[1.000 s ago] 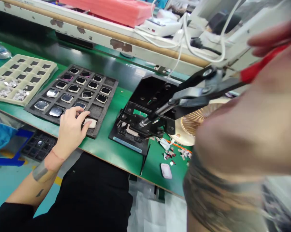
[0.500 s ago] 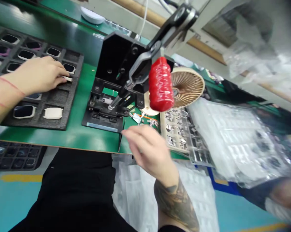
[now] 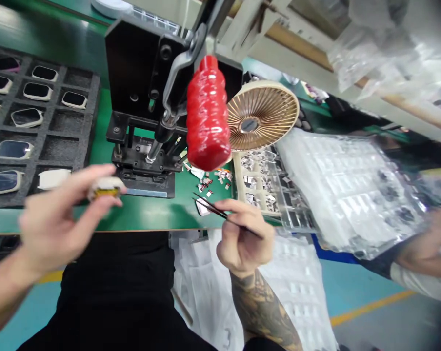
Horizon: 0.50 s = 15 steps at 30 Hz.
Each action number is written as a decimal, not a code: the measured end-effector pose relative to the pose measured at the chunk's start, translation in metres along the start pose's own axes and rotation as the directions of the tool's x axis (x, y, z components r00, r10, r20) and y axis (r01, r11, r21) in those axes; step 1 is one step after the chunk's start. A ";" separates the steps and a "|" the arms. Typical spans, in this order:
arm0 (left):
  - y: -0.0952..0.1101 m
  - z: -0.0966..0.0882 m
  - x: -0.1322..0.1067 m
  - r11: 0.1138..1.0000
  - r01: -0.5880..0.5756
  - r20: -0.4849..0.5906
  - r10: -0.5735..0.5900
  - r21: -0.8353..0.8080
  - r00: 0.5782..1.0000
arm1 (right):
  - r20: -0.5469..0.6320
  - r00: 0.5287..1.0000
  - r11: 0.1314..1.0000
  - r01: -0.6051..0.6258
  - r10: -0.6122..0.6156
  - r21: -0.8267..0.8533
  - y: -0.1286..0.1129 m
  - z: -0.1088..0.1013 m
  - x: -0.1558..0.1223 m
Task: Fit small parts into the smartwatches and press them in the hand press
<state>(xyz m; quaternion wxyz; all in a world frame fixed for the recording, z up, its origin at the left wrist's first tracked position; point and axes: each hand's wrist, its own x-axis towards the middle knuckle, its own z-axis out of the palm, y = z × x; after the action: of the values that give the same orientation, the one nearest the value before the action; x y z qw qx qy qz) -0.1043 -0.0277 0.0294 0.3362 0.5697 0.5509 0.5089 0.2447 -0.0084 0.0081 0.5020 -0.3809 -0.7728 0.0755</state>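
Between the thumb and fingers of my left hand (image 3: 55, 226), slightly blurred, is a small white watch case (image 3: 107, 185) with a yellow-gold part showing on the side toward me. It is held above the bench, in front of the press base. My right hand (image 3: 246, 239) grips black tweezers (image 3: 224, 213), their tips pointing left and slightly apart over a small white piece (image 3: 202, 207) on the green bench. Left of the press stands a dark foam tray (image 3: 92, 107) of watch cases in slots, most with dark screens; a plain white one (image 3: 54, 179) lies in the front.
A black hand press (image 3: 132, 73) with a red handle (image 3: 208, 117) rises in the middle. Behind it is a beige fan (image 3: 264, 117). Small parts fill a divided box (image 3: 238, 187), with plastic-wrapped trays (image 3: 355, 190) further right. A person's arm (image 3: 425, 248) shows at far right.
My left hand has come out of the foam tray toward me with the watch case. My right hand has moved right and raised the tweezers from upright to slanted. The view has shifted.
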 end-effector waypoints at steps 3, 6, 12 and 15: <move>-0.007 0.050 -0.022 0.970 0.058 0.169 -0.018 -0.236 0.985 | 0.059 0.991 0.991 -0.125 0.122 0.051 -0.004 0.009 0.003; -0.013 0.080 -0.014 0.860 0.288 0.292 -0.172 -0.421 0.941 | 0.200 0.972 0.992 -0.127 0.122 0.009 -0.005 0.020 0.007; -0.017 0.090 -0.005 0.812 0.317 0.242 -0.223 -0.490 0.944 | -0.022 0.980 0.915 -0.176 0.198 0.363 -0.018 0.038 0.018; -0.019 0.092 -0.007 0.816 0.317 0.233 -0.229 -0.483 0.945 | 0.043 0.991 0.905 -0.131 0.125 0.406 -0.023 0.054 0.023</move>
<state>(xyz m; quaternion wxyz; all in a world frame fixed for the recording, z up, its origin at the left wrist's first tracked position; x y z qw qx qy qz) -0.0213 -0.0154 -0.0132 0.5897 0.4140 0.4413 0.5348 0.1832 0.0050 0.0096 0.5581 -0.3173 -0.7173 0.2706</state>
